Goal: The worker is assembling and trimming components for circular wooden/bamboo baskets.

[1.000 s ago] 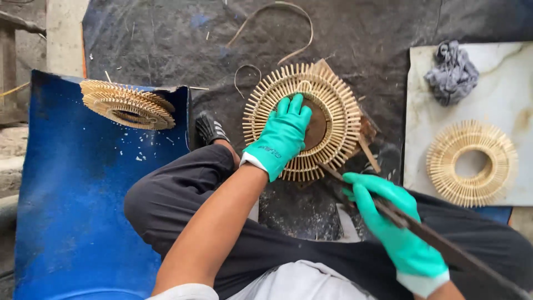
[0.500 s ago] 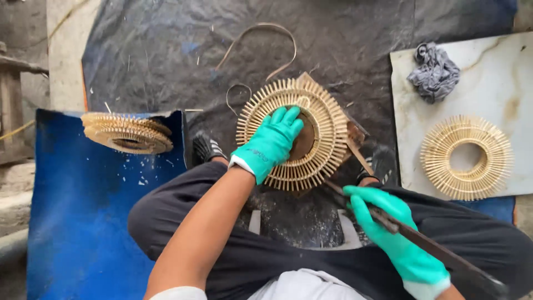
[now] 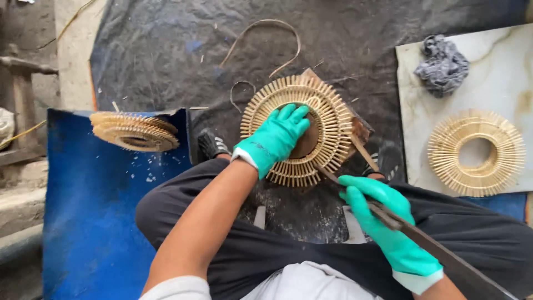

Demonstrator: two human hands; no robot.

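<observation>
A round sunburst ring of thin bamboo sticks [image 3: 327,105] lies on a wooden block on the dark tarp in front of me. My left hand [image 3: 275,136], in a green glove, presses flat on the ring's lower left, fingers reaching over its centre hole. My right hand [image 3: 383,216], also gloved green, grips a long dark metal blade [image 3: 427,247] whose tip points at the ring's lower right edge. A wooden stick [image 3: 363,151] lies beside that edge.
A second finished bamboo ring [image 3: 476,153] and a grey rag [image 3: 442,65] rest on a marble slab [image 3: 499,78] at right. A stack of similar rings [image 3: 134,130] sits on a blue container [image 3: 94,211] at left. Curved bamboo strips [image 3: 266,39] lie on the tarp beyond.
My left hand has slid a little further onto the ring's centre. My right hand with the blade has stayed near the ring's lower right edge. The view has shifted slightly.
</observation>
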